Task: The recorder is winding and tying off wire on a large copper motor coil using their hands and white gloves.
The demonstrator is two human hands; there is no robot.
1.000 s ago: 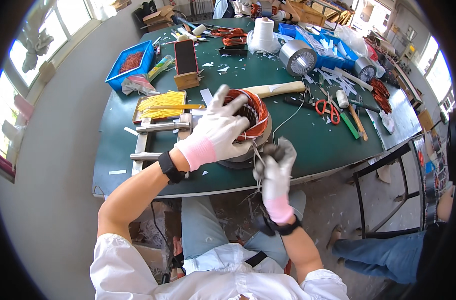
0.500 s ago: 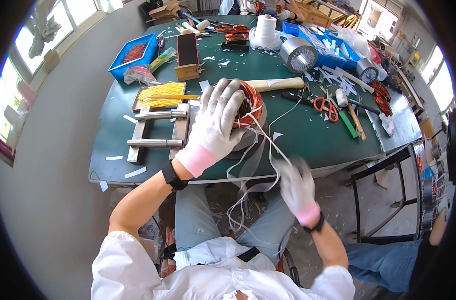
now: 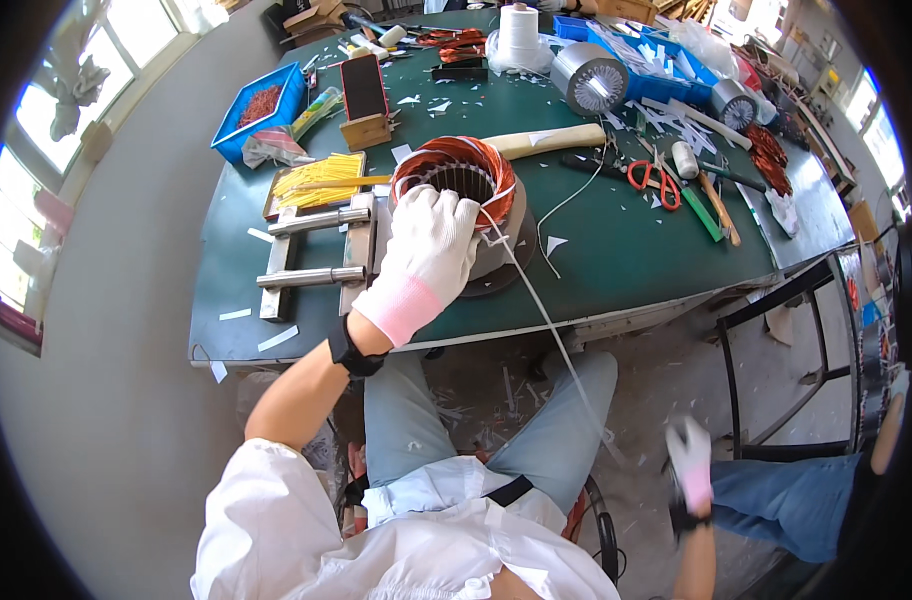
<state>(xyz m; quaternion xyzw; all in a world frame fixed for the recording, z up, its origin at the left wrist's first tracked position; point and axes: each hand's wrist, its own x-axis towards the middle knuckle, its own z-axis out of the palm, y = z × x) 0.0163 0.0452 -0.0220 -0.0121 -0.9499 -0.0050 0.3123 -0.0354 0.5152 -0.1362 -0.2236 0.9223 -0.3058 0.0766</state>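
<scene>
In front of me, at the table's near side, stands a motor stator [image 3: 461,165] with orange-red copper windings around its open top, tied with white cord. My left hand [image 3: 431,235], in a white glove with a pink cuff, is closed over the near rim of the windings, its fingertips curled inward. From that rim a white lacing cord [image 3: 546,315] runs taut down to the right, blurring at its lower end. My right hand [image 3: 689,458], gloved alike, is low at the right, away from the table. Motion smears its fingers, so whether the cord is in them is unclear.
Left of the stator are a metal frame with two bars [image 3: 316,277] and a tray of yellow strips [image 3: 321,185]. A wooden-handled tool [image 3: 546,142] lies behind. Red scissors [image 3: 654,185] and other hand tools are at right. A person's blue-trousered leg [image 3: 786,505] is at lower right.
My right hand has swung down and right, away from the table. The loose cord loops have drawn into one straight line. My left hand has slid to the near rim, uncovering the stator's opening.
</scene>
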